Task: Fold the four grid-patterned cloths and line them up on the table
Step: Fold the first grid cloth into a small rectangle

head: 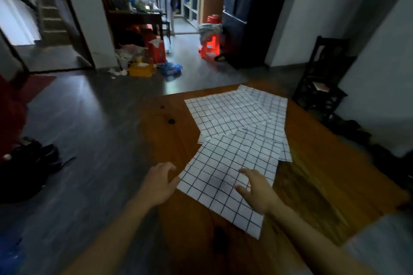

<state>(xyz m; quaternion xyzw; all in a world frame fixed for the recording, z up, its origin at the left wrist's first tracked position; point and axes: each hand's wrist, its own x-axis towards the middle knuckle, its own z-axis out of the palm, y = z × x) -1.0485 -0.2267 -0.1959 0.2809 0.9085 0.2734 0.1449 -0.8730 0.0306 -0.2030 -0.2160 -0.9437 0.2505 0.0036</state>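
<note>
Head view is showing the grid-patterned cloths lying unfolded and overlapping on the wooden tabletop [312, 180], so the task is looking barely begun. Nearest cloth [228, 176] is lying flat and skewed at the near left of the pile; a far cloth [225, 116] is spreading beyond it, and edges of others are peeking out at the right, though I cannot count four for certain. Left hand [159, 182] is hovering just beside the nearest cloth's left corner, fingers loosely spread, gripping nothing. Right hand [257, 189] is reaching over that cloth with fingers spread, holding nothing; contact is unclear. No cloth is showing a fold, and lining up is all left to do.
</note>
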